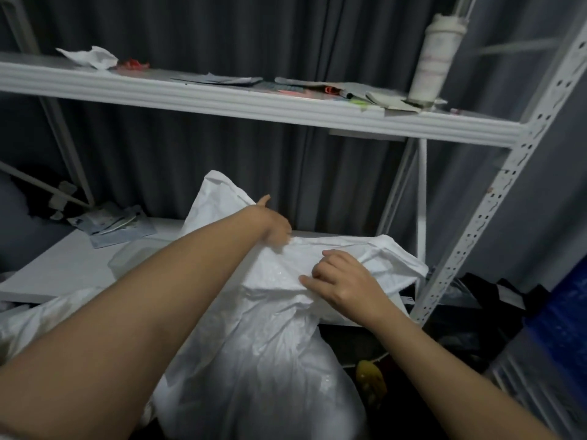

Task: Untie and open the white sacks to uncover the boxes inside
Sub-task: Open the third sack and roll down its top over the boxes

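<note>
A large white woven sack [263,360] stands in front of me, its loose mouth spread over the lower shelf's edge. My left hand [274,228] pinches the far rim of the sack's mouth, thumb up. Nearer to me, my right hand [344,282] grips a fold of the same rim with curled fingers. The sack's contents are hidden; no box shows. Part of another white sack [38,322] lies at the lower left.
A white metal rack has an upper shelf [254,106] with papers, crumpled tissue and a white bottle [433,58], and a lower shelf [63,265] with packets. Its perforated post [495,198] stands right. A blue crate [565,315] and dark bags sit at the right.
</note>
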Demonstrator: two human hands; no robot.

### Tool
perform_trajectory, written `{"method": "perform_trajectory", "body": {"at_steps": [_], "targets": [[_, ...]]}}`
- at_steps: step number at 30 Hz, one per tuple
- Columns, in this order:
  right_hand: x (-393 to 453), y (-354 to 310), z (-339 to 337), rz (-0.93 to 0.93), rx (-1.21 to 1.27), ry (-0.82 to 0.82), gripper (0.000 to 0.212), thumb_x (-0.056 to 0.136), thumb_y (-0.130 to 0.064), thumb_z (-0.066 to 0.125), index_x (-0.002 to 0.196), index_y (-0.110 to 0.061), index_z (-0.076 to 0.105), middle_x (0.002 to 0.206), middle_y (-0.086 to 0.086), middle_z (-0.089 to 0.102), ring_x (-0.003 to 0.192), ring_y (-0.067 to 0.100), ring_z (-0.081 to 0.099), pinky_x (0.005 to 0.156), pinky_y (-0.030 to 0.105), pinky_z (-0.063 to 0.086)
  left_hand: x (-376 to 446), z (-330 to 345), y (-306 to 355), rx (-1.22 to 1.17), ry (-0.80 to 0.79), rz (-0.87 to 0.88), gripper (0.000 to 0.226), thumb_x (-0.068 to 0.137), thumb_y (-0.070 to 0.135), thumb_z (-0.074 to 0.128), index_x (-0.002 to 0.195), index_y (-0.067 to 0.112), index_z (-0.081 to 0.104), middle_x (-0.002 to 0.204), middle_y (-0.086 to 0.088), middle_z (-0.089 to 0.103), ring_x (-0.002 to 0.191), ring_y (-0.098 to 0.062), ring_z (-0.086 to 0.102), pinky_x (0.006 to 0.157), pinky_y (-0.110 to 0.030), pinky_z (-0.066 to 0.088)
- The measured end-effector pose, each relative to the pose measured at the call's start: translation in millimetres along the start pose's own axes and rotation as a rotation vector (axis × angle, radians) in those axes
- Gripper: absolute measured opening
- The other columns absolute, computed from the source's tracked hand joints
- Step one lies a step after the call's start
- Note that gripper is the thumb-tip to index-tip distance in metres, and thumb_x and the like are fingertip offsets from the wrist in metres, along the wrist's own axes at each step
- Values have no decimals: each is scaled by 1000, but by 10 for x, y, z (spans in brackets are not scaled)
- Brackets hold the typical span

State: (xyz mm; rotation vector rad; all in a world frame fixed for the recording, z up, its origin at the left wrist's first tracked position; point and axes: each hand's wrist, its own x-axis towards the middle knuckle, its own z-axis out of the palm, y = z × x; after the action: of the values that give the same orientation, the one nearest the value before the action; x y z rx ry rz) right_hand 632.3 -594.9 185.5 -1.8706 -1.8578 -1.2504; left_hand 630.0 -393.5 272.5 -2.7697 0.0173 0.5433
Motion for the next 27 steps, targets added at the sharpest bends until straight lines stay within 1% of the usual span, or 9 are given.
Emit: {"method": "perform_trajectory", "body": {"at_steps": [3, 7, 10, 13, 17, 19, 21, 23, 27], "targets": [[-55, 16, -25, 12, 7, 2, 13, 90, -4, 60, 94, -10, 71, 75, 6, 58, 70, 23, 50, 86, 39, 48, 17, 55, -65, 19, 72, 9, 33, 94, 34, 42, 121, 21, 56, 124, 1, 56, 127, -23, 41, 114, -49, 7], [-125, 45, 15, 60, 16, -52, 14, 88, -5, 60, 96, -10, 70, 77, 6, 59, 71, 24, 53, 71, 38, 50, -23, 147, -246, -139, 328, 25, 26, 95, 30, 45, 106, 15, 63, 111, -6, 54, 101, -24, 50, 83, -33, 38], [-122, 92, 20, 165, 70, -114, 15, 84, -14, 64, 97, -11, 70, 83, 6, 60, 75, 24, 55, 69, 38, 48, -141, 78, -358, -253, 575, 15, 17, 98, 27, 42, 100, 15, 53, 100, -5, 48, 87, -27, 55, 66, -32, 37], [52, 163, -100, 292, 149, -71, 27, 83, -27, 62, 103, -12, 71, 100, 8, 63, 101, 28, 57, 94, 48, 44, -307, -70, -408, -223, 742, -26, 14, 101, 29, 35, 101, 19, 44, 94, -3, 55, 78, -23, 50, 56, -32, 32], [670, 485, -347, 584, -29, -178, 55, 94, -46, 44, 144, -22, 42, 143, 10, 45, 137, 29, 32, 117, 45, 19, -473, -205, -499, -136, 822, 15, 4, 96, 21, 39, 99, 24, 38, 93, 0, 59, 73, -21, 51, 58, -35, 38], [872, 717, -396, 800, 130, -509, 57, 95, -56, 41, 145, -28, 37, 139, 7, 49, 127, 27, 45, 105, 41, 36, -561, -269, -553, -52, 815, -22, 7, 95, 19, 41, 100, 22, 37, 95, -1, 61, 73, -23, 54, 57, -33, 39], [960, 910, -421, 860, 316, -650, 34, 95, -49, 48, 116, -25, 61, 113, 5, 65, 103, 25, 59, 84, 36, 47, -707, -367, -649, 54, 828, -77, 8, 97, 20, 42, 103, 20, 37, 97, -2, 62, 74, -25, 54, 56, -32, 36], [1042, 1104, -437, 775, 272, -568, 15, 93, -39, 55, 94, -25, 61, 95, 1, 64, 96, 24, 59, 77, 34, 44, -925, -502, -797, 104, 901, -113, 11, 99, 24, 40, 108, 19, 39, 103, -5, 63, 79, -28, 57, 58, -33, 36], [1389, 1145, -482, 852, 694, -488, 42, 90, -41, 62, 127, -26, 51, 121, -6, 54, 112, 12, 52, 94, 28, 41, -1325, -691, -1020, 165, 958, -124, 15, 100, 27, 38, 113, 20, 39, 112, -4, 63, 82, -31, 59, 62, -36, 40]]}}
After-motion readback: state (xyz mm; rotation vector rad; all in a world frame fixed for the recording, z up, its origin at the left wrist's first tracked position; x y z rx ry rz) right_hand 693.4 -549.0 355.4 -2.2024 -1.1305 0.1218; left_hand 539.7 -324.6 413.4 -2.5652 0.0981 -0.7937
